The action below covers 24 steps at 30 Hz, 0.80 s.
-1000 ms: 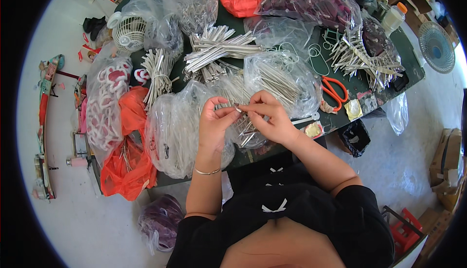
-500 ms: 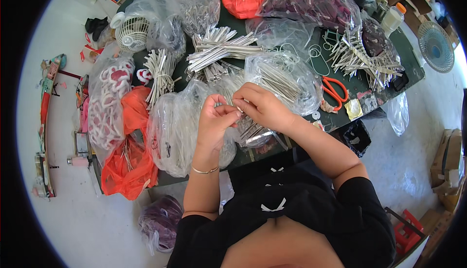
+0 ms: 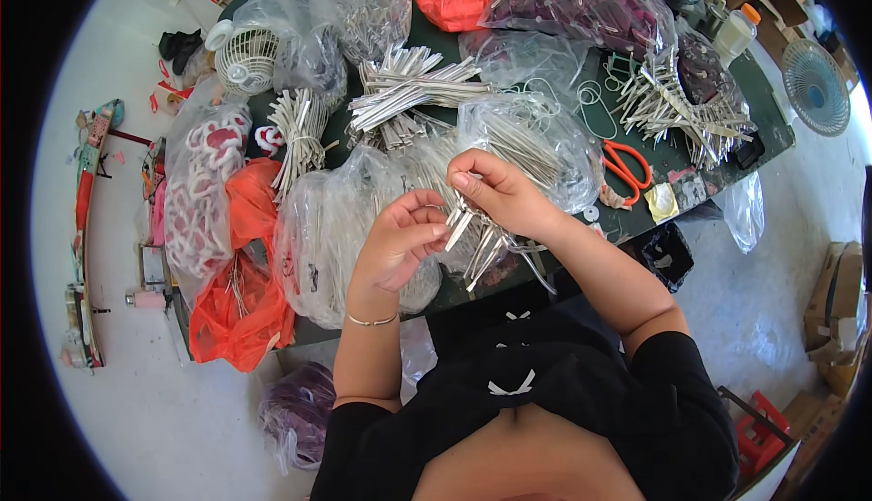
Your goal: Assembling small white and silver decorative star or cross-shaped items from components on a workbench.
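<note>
My right hand (image 3: 502,194) pinches a small bunch of thin silvery strips (image 3: 488,248) over the near edge of the table. The strips hang down from its fingers and fan apart; how they are joined is too small to tell. Just to the left, my left hand (image 3: 404,236) has its fingers half curled and its thumb apart from them. The thumb tip is close to the ends of the strips; whether it touches them I cannot tell. Behind my hands lies a clear plastic bag (image 3: 509,142) of similar strips, and another clear bag (image 3: 331,247) lies beside my left wrist.
Orange-handled scissors (image 3: 625,174) lie to the right. Stacked strip bundles (image 3: 413,92) and a small fan (image 3: 247,60) stand farther back. Red plastic bags (image 3: 238,319) hang over the left edge. A bottle with an orange cap (image 3: 734,36) stands at the far right.
My hands, close together before, have moved apart. My left hand has shifted left and down and loosened its pinch. The strips in my right hand now show plainly, hanging downward.
</note>
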Each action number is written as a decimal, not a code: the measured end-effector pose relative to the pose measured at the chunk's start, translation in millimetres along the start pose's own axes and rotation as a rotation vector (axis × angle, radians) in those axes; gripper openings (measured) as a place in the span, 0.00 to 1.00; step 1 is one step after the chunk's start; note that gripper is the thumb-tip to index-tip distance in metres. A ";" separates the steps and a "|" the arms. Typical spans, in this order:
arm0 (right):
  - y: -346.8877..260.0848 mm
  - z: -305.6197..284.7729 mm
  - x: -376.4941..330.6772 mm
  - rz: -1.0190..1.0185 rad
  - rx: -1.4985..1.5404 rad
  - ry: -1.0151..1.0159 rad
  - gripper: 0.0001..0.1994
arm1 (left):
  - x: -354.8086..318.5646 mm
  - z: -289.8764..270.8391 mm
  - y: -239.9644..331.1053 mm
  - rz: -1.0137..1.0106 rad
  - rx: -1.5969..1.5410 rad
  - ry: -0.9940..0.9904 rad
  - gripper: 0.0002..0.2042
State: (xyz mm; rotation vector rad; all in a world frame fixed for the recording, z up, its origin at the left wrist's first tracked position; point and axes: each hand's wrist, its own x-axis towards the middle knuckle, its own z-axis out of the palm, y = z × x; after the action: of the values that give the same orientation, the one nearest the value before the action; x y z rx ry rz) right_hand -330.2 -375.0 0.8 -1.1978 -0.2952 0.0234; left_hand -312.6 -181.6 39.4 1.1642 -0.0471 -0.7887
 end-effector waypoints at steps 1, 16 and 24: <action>-1.1 0.4 -0.6 -0.082 -0.088 0.017 0.06 | 0.2 0.7 2.3 0.000 0.001 0.001 0.15; -19.7 -5.8 -9.8 0.050 -0.346 -0.082 0.11 | 10.3 11.5 5.5 0.154 0.581 0.103 0.06; -27.3 -14.7 -13.9 0.239 -0.073 -0.172 0.07 | -0.3 17.8 12.4 0.151 0.615 -0.067 0.04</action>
State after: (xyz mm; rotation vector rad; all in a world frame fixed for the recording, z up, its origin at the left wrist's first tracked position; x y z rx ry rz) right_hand -343.9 -400.8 18.1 -1.3011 -0.3035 0.3272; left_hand -313.8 -193.6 57.4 1.6893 -0.4542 -0.6956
